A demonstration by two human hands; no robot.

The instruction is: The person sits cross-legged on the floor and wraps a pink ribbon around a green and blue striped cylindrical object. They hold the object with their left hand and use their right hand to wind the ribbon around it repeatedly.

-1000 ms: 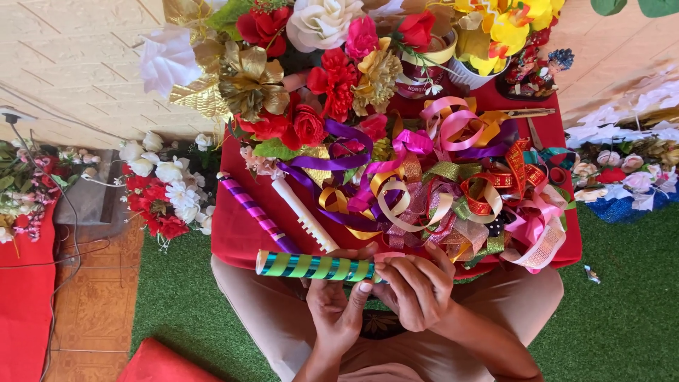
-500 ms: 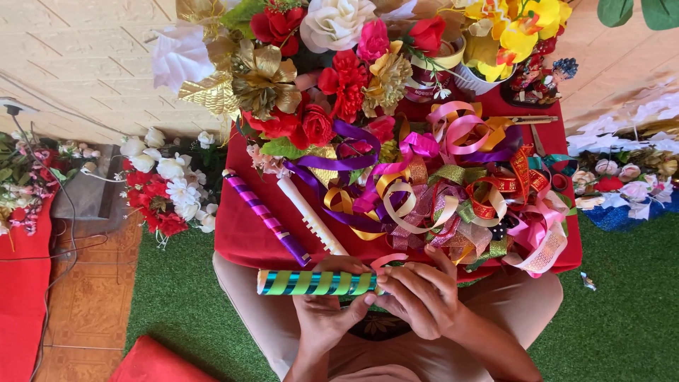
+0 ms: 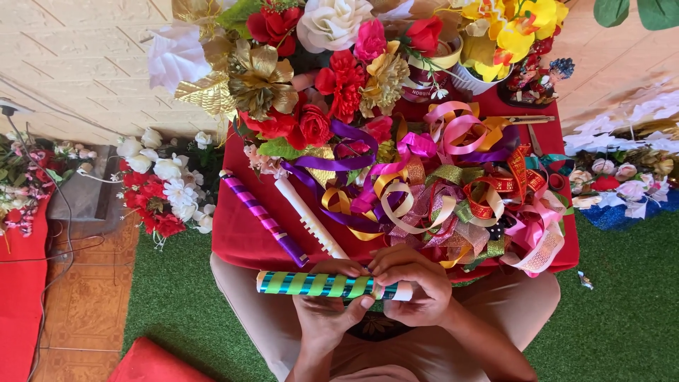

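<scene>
A red-covered desk (image 3: 244,247) carries heaped artificial flowers (image 3: 318,64) and a tangle of curled ribbons (image 3: 453,191). On its near part lie a purple striped stick (image 3: 265,219) and a white stick (image 3: 311,223), side by side. Below the desk's front edge, over the lap, a green-and-blue striped tube (image 3: 315,284) lies level: left hand (image 3: 329,315) grip closed around it, right hand (image 3: 414,286) fingers pinched at its white end, apparently on ribbon.
</scene>
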